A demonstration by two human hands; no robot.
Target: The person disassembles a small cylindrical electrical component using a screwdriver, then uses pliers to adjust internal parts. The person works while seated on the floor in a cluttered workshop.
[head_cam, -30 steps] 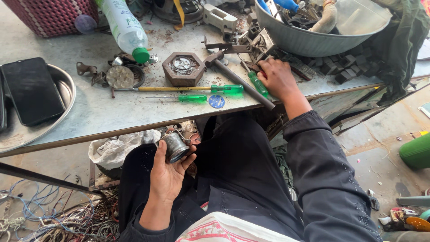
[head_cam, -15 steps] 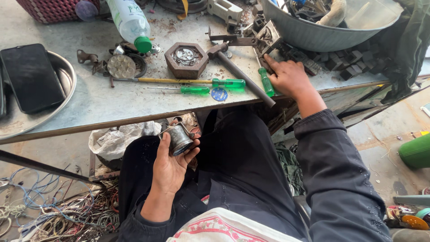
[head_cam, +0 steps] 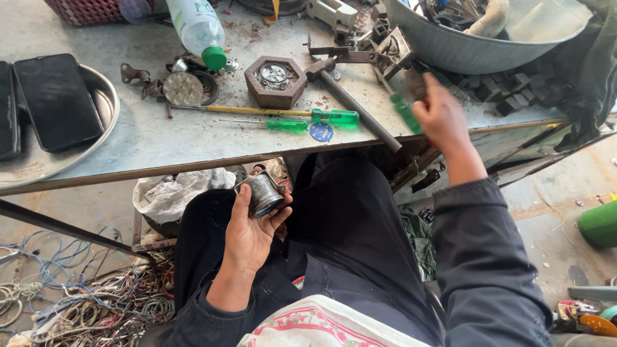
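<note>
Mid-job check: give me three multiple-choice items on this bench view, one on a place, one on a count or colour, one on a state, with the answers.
1. Where is the metal cylinder?
A. On the table
B. In the left hand, over the lap
C. In the basin

2. How many green-handled screwdrivers lie flat on the table, apart from the one in the right hand?
A. None
B. Two
C. Four

3. What is the right hand doing?
A. Gripping a green-handled screwdriver at the table edge
B. Resting open on the knee
C. Holding the bottle

Answers:
1 B: the left hand wraps the cylinder below the table edge.
2 B: a long yellow-shafted one and a shorter one lie side by side.
3 A: its fingers close round the green handle.
</note>
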